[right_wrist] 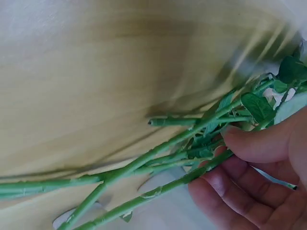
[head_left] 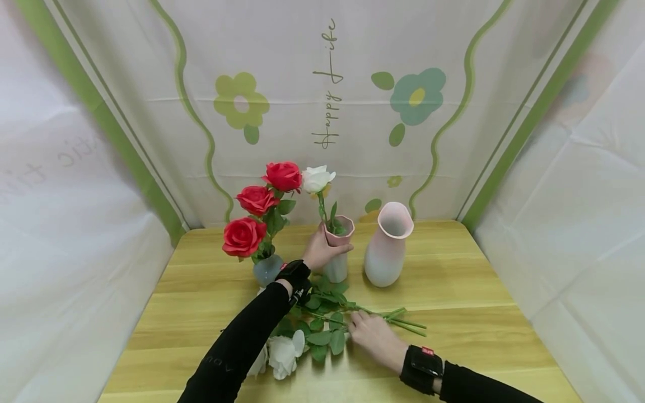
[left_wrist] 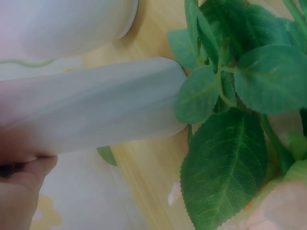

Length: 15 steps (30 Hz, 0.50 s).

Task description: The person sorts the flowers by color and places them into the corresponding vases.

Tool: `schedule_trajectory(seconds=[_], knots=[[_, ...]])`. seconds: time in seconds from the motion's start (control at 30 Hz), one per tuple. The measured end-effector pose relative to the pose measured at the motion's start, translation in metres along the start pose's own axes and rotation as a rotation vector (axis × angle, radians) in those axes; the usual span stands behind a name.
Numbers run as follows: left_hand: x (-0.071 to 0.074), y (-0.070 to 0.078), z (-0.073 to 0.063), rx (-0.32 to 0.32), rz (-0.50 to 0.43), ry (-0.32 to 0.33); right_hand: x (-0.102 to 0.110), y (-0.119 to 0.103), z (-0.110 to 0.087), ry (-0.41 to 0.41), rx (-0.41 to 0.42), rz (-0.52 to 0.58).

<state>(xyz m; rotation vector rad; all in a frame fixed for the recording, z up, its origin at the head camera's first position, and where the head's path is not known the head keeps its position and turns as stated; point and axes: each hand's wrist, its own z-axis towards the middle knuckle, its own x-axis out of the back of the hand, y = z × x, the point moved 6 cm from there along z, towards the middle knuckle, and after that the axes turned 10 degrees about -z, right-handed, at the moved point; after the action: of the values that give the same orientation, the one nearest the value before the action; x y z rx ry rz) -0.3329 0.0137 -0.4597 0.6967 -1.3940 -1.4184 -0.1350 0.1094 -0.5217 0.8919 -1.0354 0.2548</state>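
My left hand (head_left: pixel 322 249) grips the upper part of a slim pink-and-white vase (head_left: pixel 336 270), which stands upright on the table. In it stands one white rose (head_left: pixel 317 179), leaning left. The left wrist view shows the vase's pale side (left_wrist: pixel 105 105) and my thumb (left_wrist: pixel 36 172) against it; the other fingers are mostly hidden. Lower down, my right hand (head_left: pixel 375 336) is at a bundle of white roses (head_left: pixel 284 355) lying on the table, blooms to the left. Up close, its thumb and fingers pinch a green rose stem (right_wrist: pixel 158 190) among several crossing stems.
To the left, a round blue-grey vase (head_left: pixel 267 270) holds three red roses (head_left: pixel 243 237). A wider pink-and-white vase (head_left: pixel 385 257) stands right of the slim one. Behind the wooden table (head_left: pixel 453 336) hangs a printed cloth (head_left: pixel 282 45), with white cloth at both sides.
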Motion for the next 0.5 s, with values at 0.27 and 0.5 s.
schedule_trajectory(seconds=[0.27, 0.5], knots=[[0.000, 0.000, -0.001, 0.010, 0.001, 0.000, 0.016, 0.016, -0.004, 0.051, -0.040, 0.007], [0.000, 0.000, 0.001, 0.000, 0.008, 0.000, 0.028, 0.035, -0.008, 0.084, -0.082, 0.037]])
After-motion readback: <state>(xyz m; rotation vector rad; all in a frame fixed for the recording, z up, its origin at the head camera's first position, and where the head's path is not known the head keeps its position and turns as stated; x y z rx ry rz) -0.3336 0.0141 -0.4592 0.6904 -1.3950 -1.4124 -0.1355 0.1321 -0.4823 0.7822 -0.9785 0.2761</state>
